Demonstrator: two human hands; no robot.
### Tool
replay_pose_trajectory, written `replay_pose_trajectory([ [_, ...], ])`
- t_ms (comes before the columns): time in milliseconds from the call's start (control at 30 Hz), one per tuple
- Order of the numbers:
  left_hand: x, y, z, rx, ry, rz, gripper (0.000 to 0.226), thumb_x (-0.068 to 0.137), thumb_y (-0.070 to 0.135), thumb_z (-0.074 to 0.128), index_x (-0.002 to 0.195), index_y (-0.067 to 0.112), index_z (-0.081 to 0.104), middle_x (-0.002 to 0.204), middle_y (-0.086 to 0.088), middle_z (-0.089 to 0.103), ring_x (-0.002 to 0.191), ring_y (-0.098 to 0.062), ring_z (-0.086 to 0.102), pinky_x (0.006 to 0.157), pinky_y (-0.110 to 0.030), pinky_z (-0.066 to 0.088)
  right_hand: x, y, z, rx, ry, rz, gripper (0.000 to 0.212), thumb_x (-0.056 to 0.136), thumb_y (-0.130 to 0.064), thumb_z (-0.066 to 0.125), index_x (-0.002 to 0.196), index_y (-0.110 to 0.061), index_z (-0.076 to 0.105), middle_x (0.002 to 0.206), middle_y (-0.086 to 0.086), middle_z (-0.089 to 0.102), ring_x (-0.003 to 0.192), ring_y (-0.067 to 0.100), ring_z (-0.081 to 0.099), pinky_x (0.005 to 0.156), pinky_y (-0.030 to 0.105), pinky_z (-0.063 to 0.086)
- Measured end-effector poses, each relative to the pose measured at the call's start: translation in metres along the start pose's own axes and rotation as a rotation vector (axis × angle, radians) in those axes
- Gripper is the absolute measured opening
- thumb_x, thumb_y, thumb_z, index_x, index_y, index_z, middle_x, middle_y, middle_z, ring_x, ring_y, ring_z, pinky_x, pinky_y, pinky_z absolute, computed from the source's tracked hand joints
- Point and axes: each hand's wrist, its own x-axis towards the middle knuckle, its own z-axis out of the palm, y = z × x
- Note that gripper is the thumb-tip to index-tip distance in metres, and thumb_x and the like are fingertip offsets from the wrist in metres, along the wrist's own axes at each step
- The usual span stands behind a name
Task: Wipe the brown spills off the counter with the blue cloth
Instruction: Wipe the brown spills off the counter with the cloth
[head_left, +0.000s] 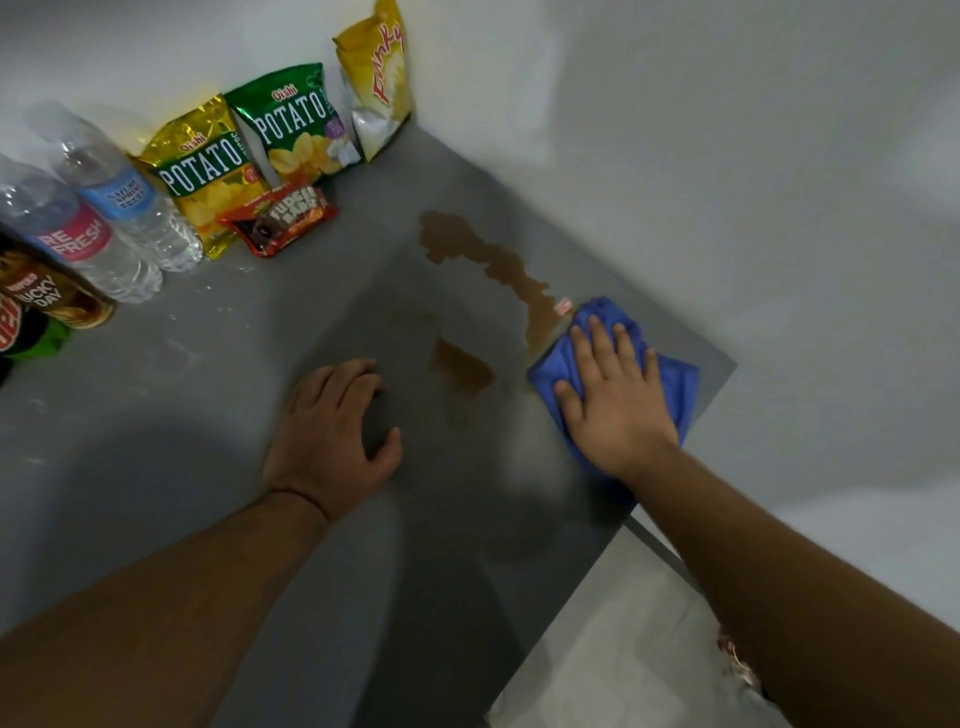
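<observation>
Half the blue cloth (675, 387) hidden under flat right grip (615, 400); left grip (327, 436) loose, empty, on counter (208, 415)

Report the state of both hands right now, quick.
Left hand: open, fingers loosely curled, resting on the counter, holding nothing.
Right hand: open, fingers straight, pressing flat on the blue cloth.
</observation>
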Motion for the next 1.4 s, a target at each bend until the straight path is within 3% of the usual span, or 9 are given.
replay_pose_trajectory([
  [167, 0.0, -0.001, 0.0, -0.001, -0.001, -0.008, 0.052, 0.081, 0.045, 0.06, 0.119, 0.01, 0.061, 0.139, -0.008, 0.056, 0.121, -0.035, 0.053, 0.104, -0.05, 0.046, -0.052, 0.035, 0.014, 0.022, -0.044, -0.278, 0.067, 0.106, -0.067, 0.014, 0.164, -0.042, -0.008, 0.17, -0.021, -0.017, 0.158, 0.007, -0.016, 0.13, 0.048, -0.001],
  [467, -0.001, -0.002, 0.002, 0.001, 0.018, -0.001, 0.052, 0.08, 0.044, 0.062, 0.119, 0.01, 0.061, 0.139, -0.007, 0.056, 0.121, -0.035, 0.053, 0.105, -0.049, 0.046, 0.024, 0.001, -0.002, 0.001, 0.012, 0.034, 0.085, 0.096, -0.077, 0.002, 0.166, -0.028, -0.005, 0.174, -0.002, -0.01, 0.16, 0.026, -0.011, 0.128, 0.054, -0.006],
  [600, -0.001, -0.003, 0.002, -0.001, 0.016, -0.001, 0.052, 0.081, 0.045, 0.061, 0.119, 0.01, 0.061, 0.14, -0.007, 0.056, 0.121, -0.035, 0.054, 0.104, -0.049, 0.046, -0.001, -0.017, 0.005, 0.024, 0.044, -0.109, 0.081, 0.099, -0.075, -0.003, 0.166, -0.032, -0.001, 0.174, -0.005, -0.008, 0.159, 0.02, -0.015, 0.128, 0.052, -0.007],
  [767, -0.002, -0.003, 0.002, -0.001, 0.01, -0.021, 0.053, 0.081, 0.047, 0.061, 0.12, 0.012, 0.061, 0.141, -0.006, 0.056, 0.123, -0.034, 0.053, 0.106, -0.047, 0.045, -0.044, -0.008, 0.006, 0.132, 0.253, -0.073, 0.06, 0.106, -0.055, 0.034, 0.156, -0.023, 0.043, 0.165, 0.003, 0.039, 0.153, 0.027, 0.032, 0.127, 0.054, 0.019],
  [867, -0.003, -0.002, 0.001, 0.002, 0.004, -0.033, 0.054, 0.081, 0.048, 0.061, 0.121, 0.013, 0.061, 0.142, -0.004, 0.055, 0.124, -0.033, 0.052, 0.106, -0.046, 0.045, -0.034, -0.028, 0.007, 0.219, 0.248, 0.054, 0.056, 0.108, -0.051, 0.032, 0.15, -0.019, 0.051, 0.161, 0.005, 0.045, 0.149, 0.028, 0.039, 0.125, 0.053, 0.025],
  [1100, -0.003, -0.001, -0.001, -0.008, -0.01, -0.041, 0.053, 0.081, 0.048, 0.06, 0.122, 0.014, 0.06, 0.143, -0.003, 0.054, 0.125, -0.032, 0.052, 0.103, -0.045, 0.046, 0.016, -0.049, 0.011, 0.133, 0.143, 0.189, 0.078, 0.102, -0.071, 0.019, 0.166, -0.03, 0.003, 0.175, 0.0, 0.0, 0.161, 0.027, -0.002, 0.126, 0.059, 0.002],
  [1200, -0.004, 0.0, -0.001, -0.016, 0.019, -0.024, 0.052, 0.081, 0.047, 0.06, 0.121, 0.014, 0.06, 0.142, -0.004, 0.055, 0.124, -0.032, 0.052, 0.105, -0.043, 0.044, 0.011, -0.041, 0.011, 0.074, 0.1, 0.097, 0.082, 0.099, -0.076, 0.01, 0.166, -0.031, 0.002, 0.175, -0.001, -0.001, 0.161, 0.026, -0.001, 0.127, 0.056, 0.001],
  [1300, -0.004, 0.0, -0.002, -0.024, 0.042, -0.013, 0.051, 0.08, 0.045, 0.063, 0.119, 0.012, 0.061, 0.14, -0.005, 0.056, 0.122, -0.033, 0.053, 0.105, -0.042, 0.043, 0.003, -0.009, 0.007, -0.005, 0.07, -0.023, 0.084, 0.097, -0.082, 0.008, 0.166, -0.035, 0.007, 0.175, -0.003, 0.01, 0.159, 0.028, 0.011, 0.126, 0.055, 0.014],
  [1400, -0.004, 0.0, -0.001, -0.034, 0.046, -0.014, 0.052, 0.08, 0.044, 0.063, 0.12, 0.011, 0.061, 0.14, -0.006, 0.056, 0.122, -0.033, 0.053, 0.106, -0.044, 0.044, 0.025, 0.007, -0.004, -0.037, 0.084, 0.041, 0.086, 0.095, -0.083, 0.006, 0.166, -0.034, 0.011, 0.174, -0.001, 0.014, 0.157, 0.031, 0.015, 0.125, 0.059, 0.019],
])
